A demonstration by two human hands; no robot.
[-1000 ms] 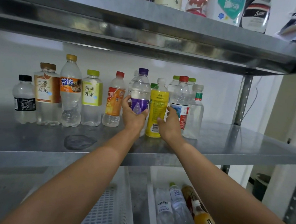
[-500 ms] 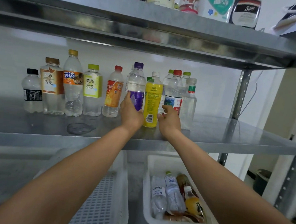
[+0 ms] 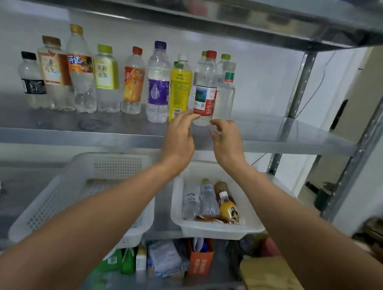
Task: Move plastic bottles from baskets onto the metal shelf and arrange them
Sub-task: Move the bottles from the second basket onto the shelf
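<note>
The red-capped bottle [image 3: 204, 89] stands upright just beyond and between the left grip [image 3: 179, 137] and right grip [image 3: 227, 140]; both are loosely open and empty.

Flat, fairly bright light is spread over the metal shelf [image 3: 276, 134], muted glare is caught on the upper shelf [image 3: 216, 14], everything is softened by motion blur, and the right post [image 3: 375, 124] is slanted by wide-angle distortion.

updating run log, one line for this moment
arranging shelf row | left hand open by red-cap bottle | right hand open | right basket holds bottles
</note>
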